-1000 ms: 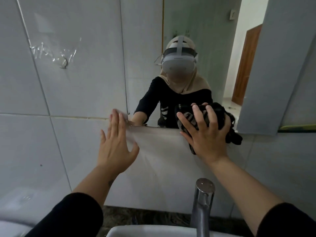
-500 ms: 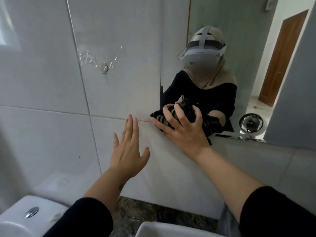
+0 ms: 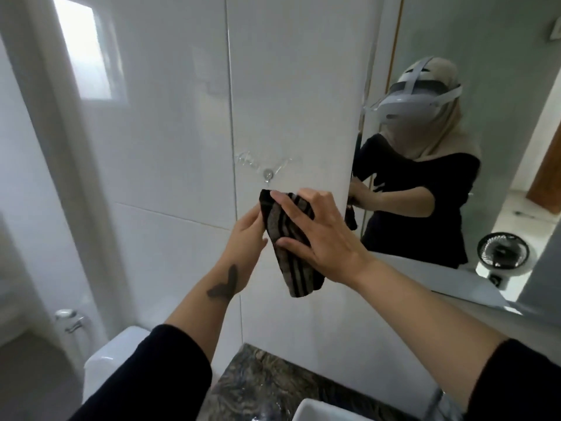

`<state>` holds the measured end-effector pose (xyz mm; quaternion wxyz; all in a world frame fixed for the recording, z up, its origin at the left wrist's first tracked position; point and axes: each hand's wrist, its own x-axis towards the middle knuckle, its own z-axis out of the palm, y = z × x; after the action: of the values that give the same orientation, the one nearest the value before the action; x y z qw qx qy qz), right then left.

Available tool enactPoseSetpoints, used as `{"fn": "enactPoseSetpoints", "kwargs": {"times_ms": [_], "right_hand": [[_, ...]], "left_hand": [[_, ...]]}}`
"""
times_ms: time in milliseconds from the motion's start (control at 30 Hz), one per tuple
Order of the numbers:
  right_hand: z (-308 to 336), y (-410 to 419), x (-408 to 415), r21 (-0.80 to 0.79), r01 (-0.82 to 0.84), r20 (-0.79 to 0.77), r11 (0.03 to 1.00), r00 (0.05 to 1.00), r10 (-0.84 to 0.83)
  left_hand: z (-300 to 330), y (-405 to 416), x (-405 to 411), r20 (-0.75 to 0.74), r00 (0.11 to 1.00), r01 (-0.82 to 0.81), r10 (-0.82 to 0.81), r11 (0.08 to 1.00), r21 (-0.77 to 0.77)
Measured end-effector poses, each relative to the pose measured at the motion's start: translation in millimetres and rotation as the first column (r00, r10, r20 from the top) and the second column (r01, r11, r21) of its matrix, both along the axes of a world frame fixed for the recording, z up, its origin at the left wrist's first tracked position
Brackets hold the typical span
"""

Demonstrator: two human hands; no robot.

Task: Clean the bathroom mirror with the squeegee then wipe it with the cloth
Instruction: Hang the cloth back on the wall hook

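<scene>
In front of the white tiled wall (image 3: 170,153), left of the mirror (image 3: 485,71), a dark striped cloth (image 3: 288,253) hangs between both hands: right hand (image 3: 321,238) gripping it from above, left hand (image 3: 247,238) holding its edge.

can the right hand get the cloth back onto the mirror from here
Probably yes. The right hand holds the cloth beside the mirror, near its left edge, and nothing stands between them; the left hand also holds the cloth.
</scene>
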<state>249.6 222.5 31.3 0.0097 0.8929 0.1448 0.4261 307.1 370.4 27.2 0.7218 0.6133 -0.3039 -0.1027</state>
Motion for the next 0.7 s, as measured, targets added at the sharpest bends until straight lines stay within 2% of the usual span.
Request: {"fn": "enactPoseSetpoints", "kwargs": {"times_ms": [133, 167, 233, 300, 400, 567, 700], "right_hand": [[32, 24, -1, 0.239, -0.003, -0.082, 0.971, 0.996, 0.023], [38, 27, 0, 0.258, 0.025, -0.092, 0.966, 0.996, -0.001], [46, 26, 6, 0.192, 0.110, -0.050, 0.975, 0.993, -0.103], [48, 18, 15, 0.107, 0.175, 0.011, 0.979, 0.984, -0.177], [46, 10, 29, 0.038, 0.264, 0.026, 0.964, 0.964, -0.265], [39, 10, 61, 0.057, 0.384, 0.029, 0.921, 0.922, -0.386], [55, 2, 87, 0.019, 0.434, 0.019, 0.901, 0.901, -0.434]], "left_hand": [[29, 9, -2, -0.031, 0.998, -0.050, 0.047, 0.991, -0.124], [34, 10, -2, -0.052, 0.994, -0.101, 0.094, 0.984, -0.149], [40, 13, 4, -0.048, 0.976, -0.217, 0.212, 0.964, -0.154], [41, 16, 19, 0.103, 0.937, -0.329, 0.333, 0.943, -0.058], [38, 16, 43, 0.388, 0.842, -0.455, 0.374, 0.879, 0.141], [31, 2, 75, 0.469, 0.782, -0.542, 0.410, 0.819, 0.189], [38, -17, 104, 0.612, 0.672, -0.636, 0.417, 0.748, 0.189]]}}
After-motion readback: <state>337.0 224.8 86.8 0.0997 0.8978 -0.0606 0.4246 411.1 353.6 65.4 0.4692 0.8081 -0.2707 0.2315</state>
